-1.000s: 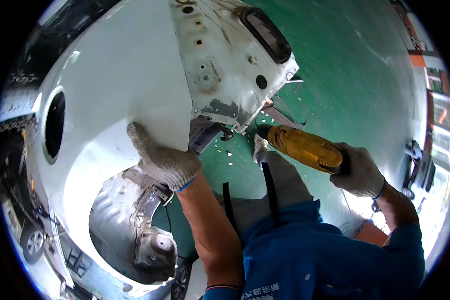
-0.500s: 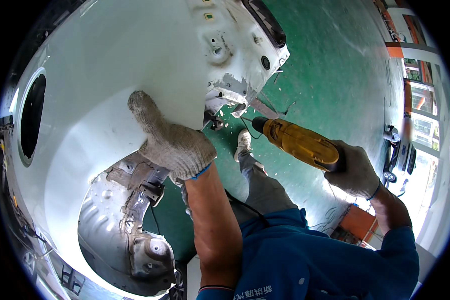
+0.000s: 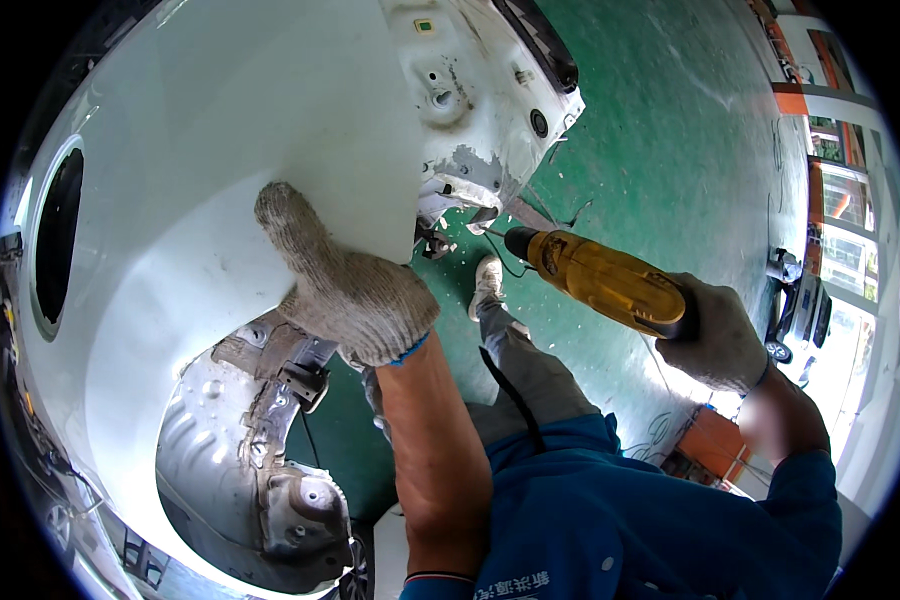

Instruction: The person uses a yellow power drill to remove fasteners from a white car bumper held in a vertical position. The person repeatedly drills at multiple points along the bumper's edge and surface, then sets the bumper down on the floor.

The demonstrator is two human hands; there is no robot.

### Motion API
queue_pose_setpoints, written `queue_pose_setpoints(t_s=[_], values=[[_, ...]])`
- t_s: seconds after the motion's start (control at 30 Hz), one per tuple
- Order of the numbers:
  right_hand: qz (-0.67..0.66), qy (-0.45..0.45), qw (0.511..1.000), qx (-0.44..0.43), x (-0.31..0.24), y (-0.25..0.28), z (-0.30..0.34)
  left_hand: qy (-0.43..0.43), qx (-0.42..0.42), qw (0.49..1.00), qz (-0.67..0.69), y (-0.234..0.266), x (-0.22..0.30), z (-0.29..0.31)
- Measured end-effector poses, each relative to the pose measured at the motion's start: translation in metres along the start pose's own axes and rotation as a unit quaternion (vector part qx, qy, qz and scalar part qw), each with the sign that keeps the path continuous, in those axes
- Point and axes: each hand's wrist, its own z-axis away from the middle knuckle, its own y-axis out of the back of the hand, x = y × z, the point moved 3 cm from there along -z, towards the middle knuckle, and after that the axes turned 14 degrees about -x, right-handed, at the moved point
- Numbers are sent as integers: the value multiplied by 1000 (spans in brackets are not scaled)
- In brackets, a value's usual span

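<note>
My left hand, in a knitted work glove, grips the edge of a white car body panel above the wheel arch. Its thumb lies flat on the outer face, while the fingers are hidden behind the edge. My right hand, gloved as well, is closed around the handle of a yellow and black power drill. The drill points left, its thin bit reaching the ragged lower corner of the car's bare rear section. Whether the bit touches the metal I cannot tell.
The wheel well lies exposed below the panel, with bare metal and brackets. A dark round opening is at the panel's far left. Debris bits are scattered on the green floor near my shoe. An orange box stands at right.
The view has shifted slightly, so the car's rear section sits a little lower and further right. The drill bit appears closer to the ragged metal corner. Both hands keep their holds.
</note>
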Motion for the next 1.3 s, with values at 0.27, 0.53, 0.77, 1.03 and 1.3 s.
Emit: queue_pose_setpoints(t_s=[0.27,0.53,0.77,1.03,1.3], values=[[15,7,1000,17,-3,-2,-2,35,38,999,19,2,-3,-2],[133,-12,990,-33,-27,12,-9,-218,-60,872,-434,-2,18,-1],[169,-49,981,-81,-50,30,-17,-200,-58,856,-474,-8,32,9],[155,-76,982,-69,-54,13,-10,-188,-43,887,-420,-6,27,8],[90,-38,995,-8,-37,-17,1,-150,-39,934,-322,-5,21,6]])
